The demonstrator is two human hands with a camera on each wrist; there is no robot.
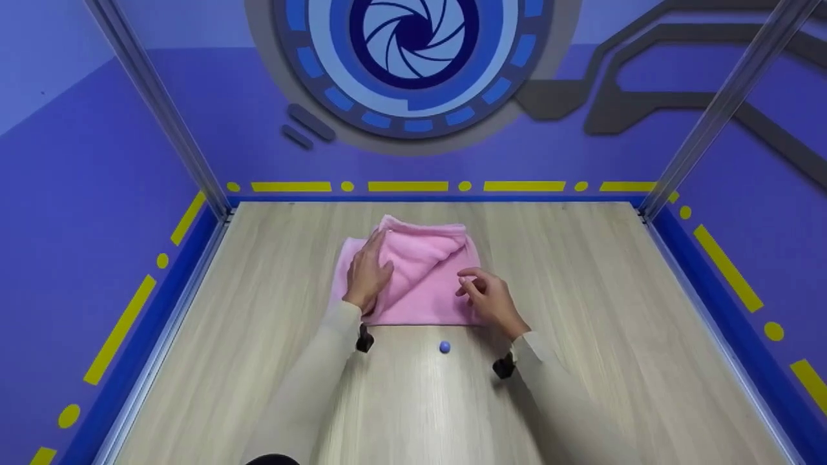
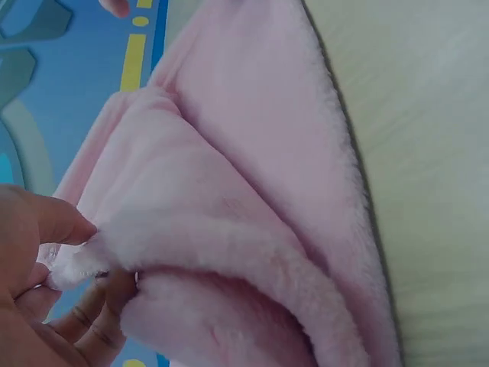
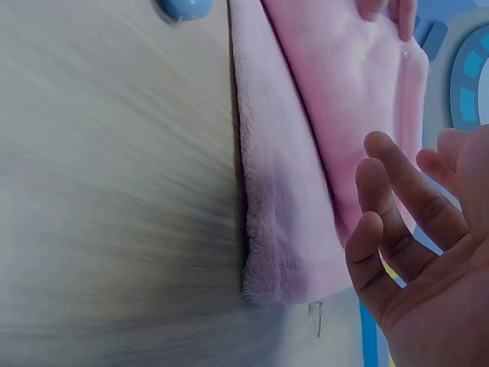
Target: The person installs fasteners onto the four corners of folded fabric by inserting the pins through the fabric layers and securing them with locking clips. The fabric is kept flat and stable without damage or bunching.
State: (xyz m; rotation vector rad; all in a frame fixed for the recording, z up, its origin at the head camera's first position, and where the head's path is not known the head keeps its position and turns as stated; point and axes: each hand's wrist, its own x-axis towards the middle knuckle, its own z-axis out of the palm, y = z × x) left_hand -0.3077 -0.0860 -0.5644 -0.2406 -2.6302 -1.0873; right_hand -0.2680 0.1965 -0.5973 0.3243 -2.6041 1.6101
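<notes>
A pink fleece cloth (image 1: 426,294) lies on the table with its upper layer turned back in a slanting fold. At the cloth's left side, my left hand (image 1: 369,271) pinches a fluffy edge between thumb and fingers, as the left wrist view shows at the cloth edge (image 2: 114,245). My right hand (image 1: 494,300) hovers by the cloth's right side, fingers loosely bent and holding nothing. The right wrist view shows its fingers (image 3: 374,252) apart from one another, in front of the fabric. A small blue ball (image 1: 444,347) sits on the table just in front of the cloth.
The wood-grain table (image 1: 581,387) is bounded by blue panels with yellow dashes (image 1: 407,186) at the back and sides. Metal posts (image 1: 200,161) stand at the back corners. A small thin clear piece (image 3: 316,312) shows beside the cloth's corner.
</notes>
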